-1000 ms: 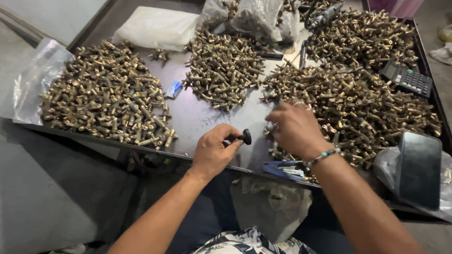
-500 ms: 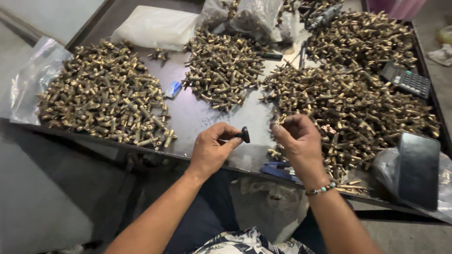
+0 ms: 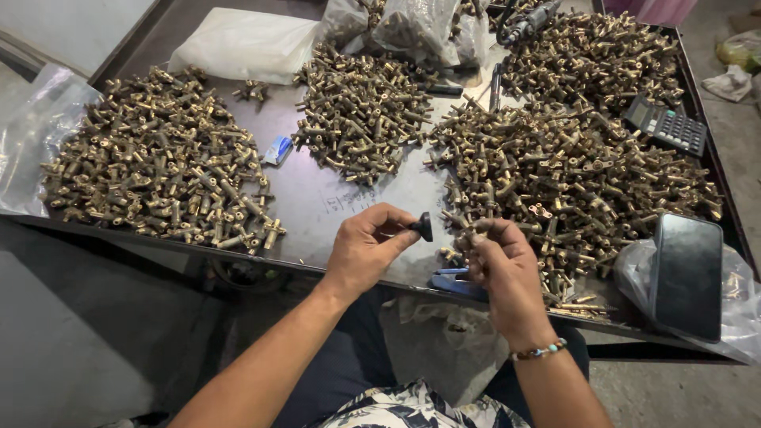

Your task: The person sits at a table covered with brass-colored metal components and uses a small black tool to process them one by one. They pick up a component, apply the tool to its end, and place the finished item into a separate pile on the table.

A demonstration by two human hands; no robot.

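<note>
From the head view, the left hand point(image 3: 365, 250) pinches a small black knob point(image 3: 423, 227) just above the surface point(image 3: 349, 194), while the right hand point(image 3: 501, 265) closes around a brass fitting point(image 3: 464, 230) right beside it. Heaps of brass fittings point(image 3: 158, 178) cover the dark surface; clear plastic bags point(image 3: 424, 28) at the far edge hold more fittings, and another bag point(image 3: 741, 293) lies under a black phone point(image 3: 688, 273).

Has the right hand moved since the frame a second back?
Yes. The right hand has pulled back from the big brass pile toward the near edge of the table, closer to the left hand.
</note>
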